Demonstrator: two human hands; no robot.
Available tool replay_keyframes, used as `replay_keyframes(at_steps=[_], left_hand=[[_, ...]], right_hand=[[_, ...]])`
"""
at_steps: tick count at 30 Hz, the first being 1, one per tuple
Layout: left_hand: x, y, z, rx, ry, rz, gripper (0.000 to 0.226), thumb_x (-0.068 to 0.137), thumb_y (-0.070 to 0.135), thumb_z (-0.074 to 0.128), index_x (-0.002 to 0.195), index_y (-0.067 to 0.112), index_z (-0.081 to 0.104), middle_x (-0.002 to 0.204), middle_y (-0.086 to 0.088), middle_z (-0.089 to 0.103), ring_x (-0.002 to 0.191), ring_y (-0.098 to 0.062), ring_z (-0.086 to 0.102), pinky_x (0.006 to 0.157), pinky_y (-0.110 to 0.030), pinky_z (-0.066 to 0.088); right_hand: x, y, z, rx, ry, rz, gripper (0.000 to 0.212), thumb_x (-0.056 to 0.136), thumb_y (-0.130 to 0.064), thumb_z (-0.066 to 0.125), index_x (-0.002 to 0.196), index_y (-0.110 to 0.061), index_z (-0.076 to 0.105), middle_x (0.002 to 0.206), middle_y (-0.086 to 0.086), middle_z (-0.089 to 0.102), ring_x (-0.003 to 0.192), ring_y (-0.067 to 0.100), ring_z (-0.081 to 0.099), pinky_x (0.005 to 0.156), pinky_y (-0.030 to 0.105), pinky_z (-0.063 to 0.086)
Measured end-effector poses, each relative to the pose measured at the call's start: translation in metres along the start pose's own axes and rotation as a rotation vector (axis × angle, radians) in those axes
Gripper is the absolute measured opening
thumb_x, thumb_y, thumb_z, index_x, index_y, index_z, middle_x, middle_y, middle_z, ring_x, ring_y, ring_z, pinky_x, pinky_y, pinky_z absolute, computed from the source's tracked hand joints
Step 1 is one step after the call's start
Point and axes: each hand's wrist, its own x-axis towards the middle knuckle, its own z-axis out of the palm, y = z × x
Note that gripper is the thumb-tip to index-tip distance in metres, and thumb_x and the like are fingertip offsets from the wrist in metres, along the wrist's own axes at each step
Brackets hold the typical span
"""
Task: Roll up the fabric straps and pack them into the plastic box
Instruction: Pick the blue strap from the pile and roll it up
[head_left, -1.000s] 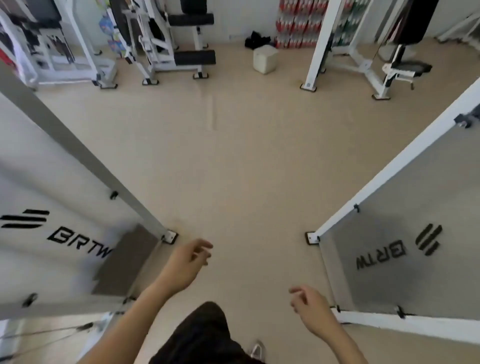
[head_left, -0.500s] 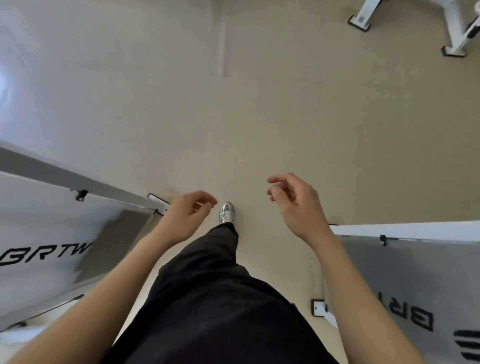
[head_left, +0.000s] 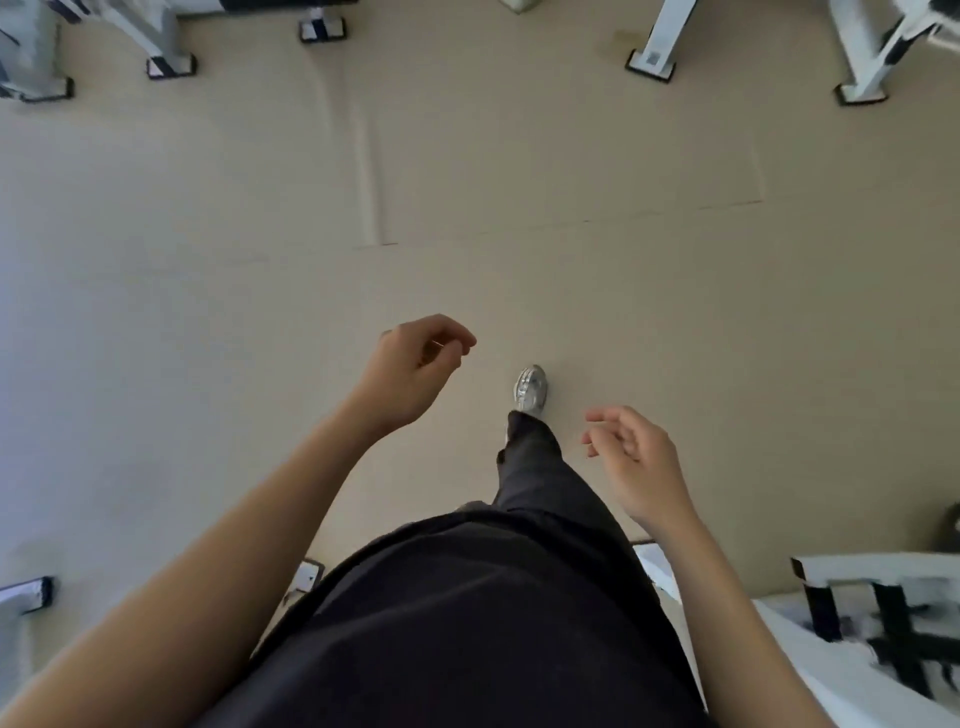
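Note:
No fabric strap and no plastic box show in the head view. My left hand (head_left: 410, 371) hangs in front of me over the beige floor, fingers loosely curled, holding nothing. My right hand (head_left: 636, 460) is lower and to the right, fingers also relaxed and empty. Between them my silver shoe (head_left: 531, 389) and black trouser leg step forward.
White gym machine feet stand along the far edge at the left (head_left: 171, 65) and right (head_left: 652, 62). A white frame with black markings (head_left: 878, 613) sits at the lower right. Another white frame foot (head_left: 26, 595) is at the lower left. Beige floor (head_left: 519, 208) lies ahead.
I have walked forward past the two white BRTW panels, which have slid out of view. Both hands stay empty; the right hand has dropped lower and the left has risen.

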Motion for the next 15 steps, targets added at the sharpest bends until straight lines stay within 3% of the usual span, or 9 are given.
replay_keyframes(at_steps=[4, 6, 8, 12, 15], left_hand=[[0.119, 0.027, -0.026, 0.14, -0.046, -0.036, 0.022, 0.107, 0.018, 0.057, 0.115, 0.025, 0.076, 0.105, 0.016, 0.076, 0.094, -0.007, 0.072, 0.085, -0.03, 0.057], [0.161, 0.036, -0.042, 0.182, -0.082, -0.072, 0.022, 0.107, 0.019, 0.058, 0.118, 0.025, 0.076, 0.109, 0.018, 0.075, 0.098, -0.002, 0.07, 0.09, -0.028, 0.055], [0.203, 0.043, -0.062, 0.182, -0.079, -0.102, 0.022, 0.107, 0.021, 0.059, 0.118, 0.026, 0.077, 0.11, 0.02, 0.075, 0.099, 0.002, 0.07, 0.09, -0.023, 0.053], [0.3, 0.05, -0.099, 0.133, -0.018, -0.183, 0.02, 0.105, 0.021, 0.061, 0.111, 0.03, 0.078, 0.102, 0.022, 0.077, 0.093, 0.003, 0.071, 0.085, -0.015, 0.049], [0.394, 0.054, -0.128, 0.068, 0.021, -0.208, 0.02, 0.104, 0.018, 0.063, 0.107, 0.031, 0.078, 0.097, 0.023, 0.078, 0.087, 0.003, 0.072, 0.081, -0.011, 0.049]], right_hand=[[0.143, -0.074, -0.031, 0.009, -0.014, -0.037, 0.024, 0.104, -0.014, 0.06, 0.107, -0.034, 0.073, 0.088, -0.007, 0.079, 0.085, 0.013, 0.075, 0.083, 0.029, 0.058], [0.212, -0.121, -0.043, 0.004, -0.052, -0.076, 0.026, 0.106, -0.013, 0.058, 0.108, -0.035, 0.072, 0.09, -0.005, 0.079, 0.085, 0.01, 0.075, 0.082, 0.026, 0.056], [0.283, -0.173, -0.051, -0.022, -0.096, -0.13, 0.023, 0.106, -0.015, 0.058, 0.109, -0.032, 0.072, 0.091, -0.005, 0.079, 0.085, 0.01, 0.075, 0.08, 0.024, 0.055], [0.419, -0.275, -0.056, -0.078, -0.156, -0.25, 0.019, 0.106, -0.018, 0.058, 0.115, -0.026, 0.073, 0.093, -0.004, 0.079, 0.088, 0.022, 0.075, 0.082, 0.033, 0.059], [0.521, -0.336, -0.051, -0.072, -0.162, -0.296, 0.019, 0.105, -0.017, 0.059, 0.116, -0.021, 0.074, 0.093, -0.003, 0.079, 0.087, 0.017, 0.076, 0.082, 0.031, 0.059]])
